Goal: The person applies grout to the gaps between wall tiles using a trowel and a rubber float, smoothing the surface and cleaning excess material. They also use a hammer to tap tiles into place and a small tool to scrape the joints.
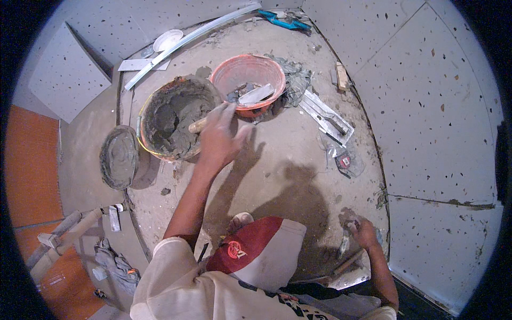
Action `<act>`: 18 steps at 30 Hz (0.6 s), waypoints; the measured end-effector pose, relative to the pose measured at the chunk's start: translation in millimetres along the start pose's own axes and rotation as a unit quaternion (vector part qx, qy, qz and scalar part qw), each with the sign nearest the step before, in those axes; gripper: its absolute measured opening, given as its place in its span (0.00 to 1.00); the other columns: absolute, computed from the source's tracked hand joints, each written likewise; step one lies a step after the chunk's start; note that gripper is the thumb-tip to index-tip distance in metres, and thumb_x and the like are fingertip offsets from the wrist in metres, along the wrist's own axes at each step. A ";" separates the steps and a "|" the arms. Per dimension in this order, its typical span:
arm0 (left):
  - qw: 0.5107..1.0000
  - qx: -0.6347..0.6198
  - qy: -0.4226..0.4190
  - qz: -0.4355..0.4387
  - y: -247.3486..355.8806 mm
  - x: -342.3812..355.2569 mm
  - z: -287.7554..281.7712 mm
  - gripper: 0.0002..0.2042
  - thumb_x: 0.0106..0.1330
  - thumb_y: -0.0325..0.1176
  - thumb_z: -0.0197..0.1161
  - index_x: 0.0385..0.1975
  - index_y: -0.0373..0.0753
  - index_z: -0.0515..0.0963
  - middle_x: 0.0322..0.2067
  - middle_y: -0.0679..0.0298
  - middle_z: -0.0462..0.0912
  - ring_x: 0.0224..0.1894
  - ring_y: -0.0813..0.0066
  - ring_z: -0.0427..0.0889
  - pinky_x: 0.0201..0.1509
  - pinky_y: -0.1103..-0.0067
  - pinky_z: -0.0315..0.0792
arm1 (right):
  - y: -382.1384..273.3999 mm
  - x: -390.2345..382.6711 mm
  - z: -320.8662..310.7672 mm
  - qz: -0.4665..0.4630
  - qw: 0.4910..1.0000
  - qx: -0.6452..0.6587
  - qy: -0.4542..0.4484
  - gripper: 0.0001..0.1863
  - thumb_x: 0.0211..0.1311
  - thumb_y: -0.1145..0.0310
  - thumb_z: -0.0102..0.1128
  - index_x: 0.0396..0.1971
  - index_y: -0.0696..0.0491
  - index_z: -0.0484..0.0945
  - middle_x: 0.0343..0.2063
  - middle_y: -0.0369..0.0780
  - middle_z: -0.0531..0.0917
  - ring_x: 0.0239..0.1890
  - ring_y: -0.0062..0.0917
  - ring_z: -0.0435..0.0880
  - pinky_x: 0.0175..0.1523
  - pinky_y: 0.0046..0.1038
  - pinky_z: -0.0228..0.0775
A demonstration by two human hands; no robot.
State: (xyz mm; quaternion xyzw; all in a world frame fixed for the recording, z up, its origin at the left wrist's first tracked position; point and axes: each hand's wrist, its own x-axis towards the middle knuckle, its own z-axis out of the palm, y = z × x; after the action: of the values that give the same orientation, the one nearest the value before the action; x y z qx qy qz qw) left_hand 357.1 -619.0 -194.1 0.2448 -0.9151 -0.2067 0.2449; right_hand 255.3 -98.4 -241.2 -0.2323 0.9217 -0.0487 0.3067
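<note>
My left hand point(221, 136) is over the right rim of a bucket point(141, 130) partly filled with wet grey mortar point(184, 120). A short wooden handle point(198, 126) sticks out from under its fingers, which look closed round it; the tool's working end is hidden. At the lower right, my right hand point(364, 233) is low over the floor with its fingers drawn together. Whatever they pinch is too small to make out. Just below that hand lie a narrow pale blade-like piece point(344, 246) and a wooden handle point(348, 263) beside a pale, shiny sheet point(357, 274).
An orange-red bucket point(248, 61) holding scraps stands beside the mortar bucket. Left is a smaller mortar-crusted bucket point(118, 160). A flat trowel point(326, 118) and a crumpled plastic bag point(349, 162) lie near the right speckled wall point(437, 117). A long pale strip point(192, 38) crosses the far floor.
</note>
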 end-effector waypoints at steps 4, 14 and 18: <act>0.997 -0.016 -0.041 0.070 16.9 49.4 65.6 0.33 0.55 0.40 0.70 0.60 0.37 0.68 0.55 0.47 0.74 0.60 0.47 0.70 0.64 0.62 0.65 | -2.9 -6.6 -1.4 -0.026 0.999 0.025 0.016 0.18 0.58 0.64 0.60 0.47 0.55 0.78 0.40 0.53 0.82 0.43 0.49 0.80 0.51 0.43 0.72; 0.987 0.032 -0.114 0.105 34.3 113.2 147.5 0.25 0.61 0.24 0.50 0.61 0.35 0.63 0.39 0.43 0.80 0.35 0.43 0.82 0.40 0.57 0.76 | 10.8 -31.2 -2.5 -0.010 0.997 0.051 0.056 0.18 0.58 0.65 0.61 0.48 0.53 0.78 0.41 0.50 0.82 0.45 0.46 0.81 0.52 0.41 0.73; 0.997 -0.033 0.008 0.070 32.9 135.4 112.1 0.28 0.62 0.30 0.56 0.63 0.35 0.61 0.35 0.42 0.82 0.35 0.41 0.82 0.40 0.57 0.76 | -10.3 -43.0 -21.7 -0.002 0.998 0.043 0.053 0.18 0.57 0.66 0.61 0.49 0.54 0.78 0.41 0.50 0.82 0.44 0.46 0.82 0.50 0.40 0.73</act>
State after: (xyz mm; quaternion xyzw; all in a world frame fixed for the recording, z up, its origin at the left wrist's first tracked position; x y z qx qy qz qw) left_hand 181.2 -638.3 -219.8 0.1732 -0.9207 -0.2171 0.2741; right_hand 276.9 -89.0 -197.9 -0.2180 0.9332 -0.1012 0.2673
